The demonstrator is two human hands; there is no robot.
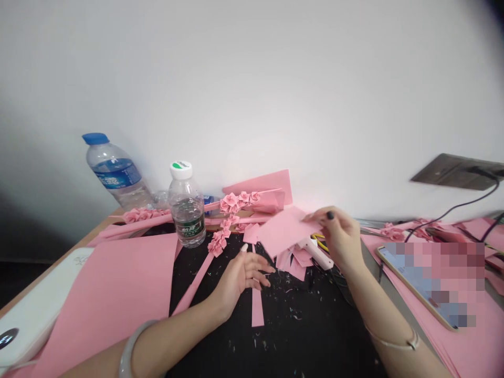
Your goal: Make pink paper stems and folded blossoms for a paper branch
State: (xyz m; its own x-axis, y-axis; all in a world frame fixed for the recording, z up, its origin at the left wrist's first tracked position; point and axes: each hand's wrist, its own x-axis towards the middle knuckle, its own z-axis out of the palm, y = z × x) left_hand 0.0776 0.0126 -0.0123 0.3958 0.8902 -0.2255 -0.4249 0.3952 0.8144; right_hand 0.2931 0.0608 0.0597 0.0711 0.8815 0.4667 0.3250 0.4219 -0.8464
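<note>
A piece of pink paper (285, 232) is pinched at its right corner between the fingertips of my right hand (338, 233), raised above the black work surface (299, 336). My left hand (246, 273) is left of it, fingers spread and nothing in them. Below the left fingers lies a narrow pink paper strip (257, 311). Several small pink paper pieces (298, 269) lie under the held paper, beside a pale hot glue gun (319, 257), partly covered. A pink paper stem with folded paper flowers (218, 243) slants behind my left hand.
A water bottle with a white cap (189, 215) stands at the back; a blue-capped bottle (116, 173) leans at the far left. Large pink sheets (129, 283) and a white device (47, 299) lie left. A phone (419, 289) lies right, below a wall socket (452, 170) with a cable.
</note>
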